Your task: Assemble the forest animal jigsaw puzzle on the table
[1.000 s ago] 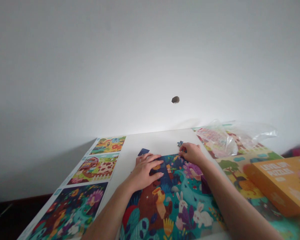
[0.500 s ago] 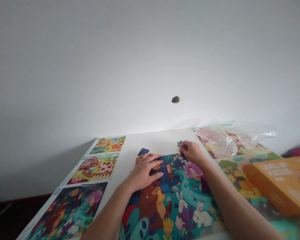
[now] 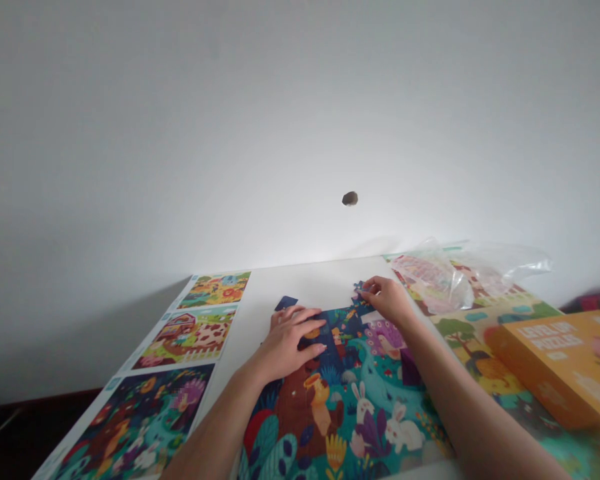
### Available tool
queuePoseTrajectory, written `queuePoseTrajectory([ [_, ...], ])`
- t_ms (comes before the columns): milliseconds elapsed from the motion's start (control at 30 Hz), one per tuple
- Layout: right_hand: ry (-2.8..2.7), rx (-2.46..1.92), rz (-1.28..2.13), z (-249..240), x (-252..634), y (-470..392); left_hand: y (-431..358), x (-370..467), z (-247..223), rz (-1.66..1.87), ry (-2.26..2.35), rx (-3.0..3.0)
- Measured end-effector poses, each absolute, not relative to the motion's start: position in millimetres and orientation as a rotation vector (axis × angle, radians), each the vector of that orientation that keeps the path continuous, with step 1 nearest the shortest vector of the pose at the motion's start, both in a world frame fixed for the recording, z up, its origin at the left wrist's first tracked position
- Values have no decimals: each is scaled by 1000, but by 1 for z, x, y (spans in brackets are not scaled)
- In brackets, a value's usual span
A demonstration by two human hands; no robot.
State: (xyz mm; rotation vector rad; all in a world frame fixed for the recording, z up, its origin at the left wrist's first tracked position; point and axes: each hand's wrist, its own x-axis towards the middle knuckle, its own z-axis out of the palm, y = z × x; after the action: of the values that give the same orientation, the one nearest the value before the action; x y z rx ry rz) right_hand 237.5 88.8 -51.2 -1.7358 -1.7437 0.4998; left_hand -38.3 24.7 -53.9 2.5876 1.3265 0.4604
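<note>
A jigsaw puzzle (image 3: 325, 400) of a night forest with a bear, rabbits and a peacock lies in front of me, largely joined. My left hand (image 3: 295, 337) rests on its upper left part, fingers spread. At the upper right edge, my right hand (image 3: 384, 297) pinches a dark blue puzzle piece (image 3: 361, 293); whether it touches neighbouring pieces I cannot tell. A pale gap (image 3: 373, 319) shows just below it, above the peacock. Beyond my left fingers lies a loose dark blue piece (image 3: 286, 303). A purple piece (image 3: 410, 368) sits by my right forearm, partly hidden.
Picture sheets (image 3: 193, 337) line the table's left side. On the right are an orange puzzle box (image 3: 565, 360), more printed pictures (image 3: 460, 337) and a crumpled clear plastic bag (image 3: 450, 287). A white wall (image 3: 300, 133) with a small hole stands behind the table.
My right hand has moved slightly up and away from the peacock with the dark piece, uncovering the pale gap. My left hand stays in place.
</note>
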Motion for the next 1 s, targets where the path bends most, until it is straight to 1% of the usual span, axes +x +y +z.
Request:
queuePoseTrajectory([
  [333,-1809,-1775,604,-53,239,89,25,-39,-53,471,1308,2593],
  [767,-1771,-1898,500,-37,243,83,26,-39,-56,471,1310,2596],
  [867,-1834,-1822,523,-39,241,83,26,-39,-56,455,1319,2597],
  [1000,-2042,-1588,646,-44,236,83,26,-39,-55,465,1311,2599],
])
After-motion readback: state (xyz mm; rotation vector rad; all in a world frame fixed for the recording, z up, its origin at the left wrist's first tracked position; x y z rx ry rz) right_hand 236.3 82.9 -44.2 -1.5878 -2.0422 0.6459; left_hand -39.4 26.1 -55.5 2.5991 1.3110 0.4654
